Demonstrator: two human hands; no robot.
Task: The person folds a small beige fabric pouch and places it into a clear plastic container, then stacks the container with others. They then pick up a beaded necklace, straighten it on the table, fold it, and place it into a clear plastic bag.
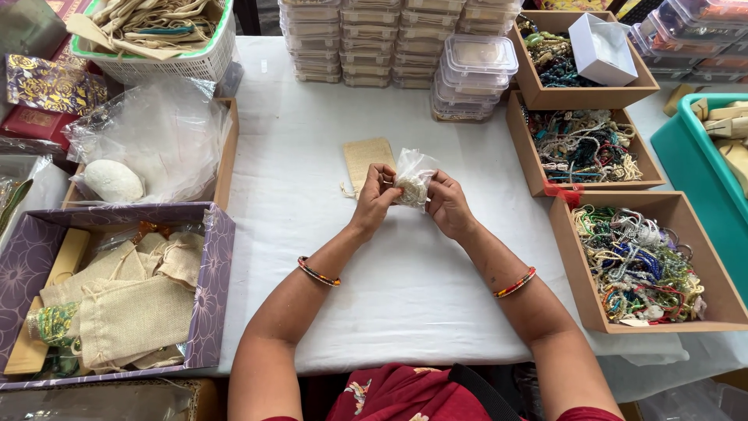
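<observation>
Presently, both hands meet at table centre. Left hand (376, 195) and right hand (447, 204) have their fingers pinched on a small clear plastic bag (413, 176) holding something pale and beaded, raised just off the white tablecloth (312, 156), apparently so both hands can work its mouth. A flat burlap pouch (366, 160) lies just beyond, at eleven o'clock, within easy reach. Wooden trays of beaded jewellery (635, 261) stand at three o'clock; a purple box of burlap pouches (210, 281) sits at eight o'clock.

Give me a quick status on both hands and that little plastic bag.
Left hand and right hand both pinching the small clear plastic bag. Burlap pouch flat behind it. Nothing in the way.
</observation>
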